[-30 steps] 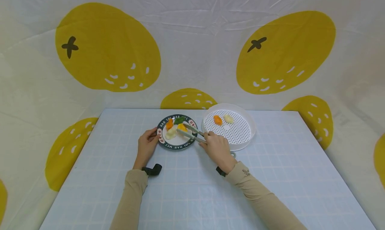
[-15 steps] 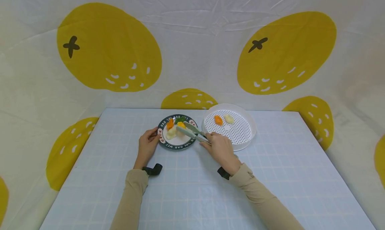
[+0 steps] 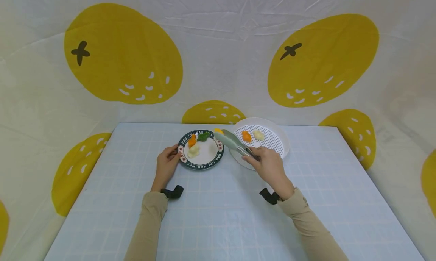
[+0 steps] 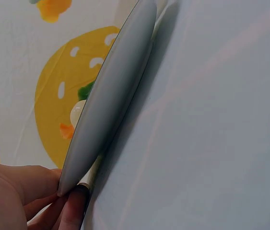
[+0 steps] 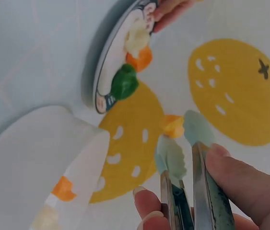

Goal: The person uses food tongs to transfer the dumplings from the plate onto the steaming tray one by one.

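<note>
Yellow piece [image 3: 218,131]: pinched in the tips of the tongs, up off the plate, roughly between the plate's far right rim and the tray as the head view has it

Tongs [image 3: 231,143]: pale green tips, metal arms, drawn in narrow around that piece and pointing left toward the plate

Right hand [image 3: 269,166]: wrapped on the tongs, thumb on one arm and fingers on the other, sitting over the near side of the tray from the head cam

Left hand [image 3: 167,164]: got the plate's left rim nipped, thumb on top and fingers tucked underneath

Plate [image 3: 207,155]: dark green lettered rim, on the table [image 3: 211,215], carrying a cream piece [image 3: 193,151], an orange piece [image 3: 192,141] and a green piece [image 3: 203,136], the cream one nearest the person

Tray [image 3: 274,149]: white, round, full of holes, just right of the plate, with another orange lump [image 3: 246,136] and a pale lump [image 3: 259,135] side by side toward its far edge
</note>
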`<state>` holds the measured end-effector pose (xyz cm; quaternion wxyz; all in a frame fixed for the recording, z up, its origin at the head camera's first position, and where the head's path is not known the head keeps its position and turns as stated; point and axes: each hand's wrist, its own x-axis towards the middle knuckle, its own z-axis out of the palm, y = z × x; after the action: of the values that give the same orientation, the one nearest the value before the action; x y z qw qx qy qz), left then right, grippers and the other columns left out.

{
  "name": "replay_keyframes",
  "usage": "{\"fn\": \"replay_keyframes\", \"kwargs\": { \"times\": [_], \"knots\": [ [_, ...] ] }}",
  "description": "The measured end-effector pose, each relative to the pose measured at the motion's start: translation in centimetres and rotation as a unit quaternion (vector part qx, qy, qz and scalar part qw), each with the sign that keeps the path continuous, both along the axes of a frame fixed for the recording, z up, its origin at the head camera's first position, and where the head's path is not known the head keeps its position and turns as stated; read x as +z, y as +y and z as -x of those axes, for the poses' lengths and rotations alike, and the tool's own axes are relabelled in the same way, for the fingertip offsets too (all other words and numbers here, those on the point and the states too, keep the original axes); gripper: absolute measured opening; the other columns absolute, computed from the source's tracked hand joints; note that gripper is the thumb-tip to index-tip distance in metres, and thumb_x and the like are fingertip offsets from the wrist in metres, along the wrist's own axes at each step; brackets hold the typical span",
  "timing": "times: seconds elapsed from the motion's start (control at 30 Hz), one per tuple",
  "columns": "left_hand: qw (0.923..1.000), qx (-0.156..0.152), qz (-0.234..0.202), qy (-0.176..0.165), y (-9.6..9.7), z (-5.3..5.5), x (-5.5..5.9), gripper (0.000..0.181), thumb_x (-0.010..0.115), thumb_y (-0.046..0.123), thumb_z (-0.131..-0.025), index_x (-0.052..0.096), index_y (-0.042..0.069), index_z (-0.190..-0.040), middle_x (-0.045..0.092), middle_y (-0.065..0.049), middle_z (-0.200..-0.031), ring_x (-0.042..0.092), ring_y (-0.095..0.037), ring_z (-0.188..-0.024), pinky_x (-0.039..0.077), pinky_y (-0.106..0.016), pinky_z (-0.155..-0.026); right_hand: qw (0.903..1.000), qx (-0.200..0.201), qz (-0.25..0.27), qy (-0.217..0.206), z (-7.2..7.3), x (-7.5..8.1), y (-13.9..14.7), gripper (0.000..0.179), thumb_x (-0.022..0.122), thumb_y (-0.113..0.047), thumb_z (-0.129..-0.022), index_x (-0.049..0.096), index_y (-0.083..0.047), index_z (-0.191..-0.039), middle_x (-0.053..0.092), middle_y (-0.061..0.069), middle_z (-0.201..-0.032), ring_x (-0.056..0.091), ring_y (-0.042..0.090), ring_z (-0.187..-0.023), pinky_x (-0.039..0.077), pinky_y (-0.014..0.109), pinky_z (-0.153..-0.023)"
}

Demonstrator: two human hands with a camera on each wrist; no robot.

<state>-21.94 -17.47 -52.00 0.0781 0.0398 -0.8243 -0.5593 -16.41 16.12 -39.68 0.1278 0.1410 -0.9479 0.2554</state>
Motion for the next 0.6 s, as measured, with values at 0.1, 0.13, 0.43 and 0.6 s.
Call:
{"fn": "replay_keyframes", "kwargs": {
  "times": [0.1,0.13,0.43,0.6],
  "knots": [
    [1.0,0.0,-0.002,0.001,0.0,0.0,0.0,0.042,0.062,0.012,-0.098,0.057,0.008,-0.139,0.06,-0.011,-0.125,0.057,-0.022,-0.109,0.051,-0.035,-0.098,0.9999,-0.009,0.01,-0.002,0.0,0.3,1.2,0.042,0.079,-0.026,-0.086,0.072,0.003,-0.115,0.073,0.017,-0.093,0.053,0.021,-0.064,0.041,0.03,-0.049],
    [1.0,0.0,-0.002,0.002,0.0,0.0,0.0,0.041,0.062,0.012,-0.098,0.057,0.008,-0.139,0.06,-0.011,-0.124,0.057,-0.022,-0.109,0.051,-0.035,-0.098,0.9999,-0.011,0.012,-0.003,0.0,0.4,1.6,0.042,0.078,-0.026,-0.086,0.071,0.004,-0.115,0.073,0.019,-0.097,0.055,0.022,-0.066,0.042,0.031,-0.05],
    [0.9999,0.001,-0.003,0.012,0.0,0.1,-0.2,0.041,0.064,0.011,-0.097,0.058,0.006,-0.137,0.062,-0.011,-0.123,0.058,-0.021,-0.108,0.052,-0.031,-0.095,0.9983,-0.035,0.033,-0.033,0.0,0.5,4.9,0.041,0.076,-0.025,-0.089,0.07,0.006,-0.116,0.072,0.022,-0.095,0.047,0.019,-0.058,0.037,0.027,-0.046],
    [0.9999,0.002,-0.005,0.013,-0.1,0.2,-0.2,0.04,0.064,0.011,-0.097,0.059,0.006,-0.137,0.062,-0.011,-0.123,0.059,-0.021,-0.108,0.052,-0.029,-0.094,0.9975,-0.04,0.033,-0.049,0.1,0.3,6.0,0.042,0.075,-0.026,-0.089,0.071,0.007,-0.114,0.07,0.027,-0.102,0.049,0.02,-0.058,0.04,0.029,-0.048]
  ]
}}
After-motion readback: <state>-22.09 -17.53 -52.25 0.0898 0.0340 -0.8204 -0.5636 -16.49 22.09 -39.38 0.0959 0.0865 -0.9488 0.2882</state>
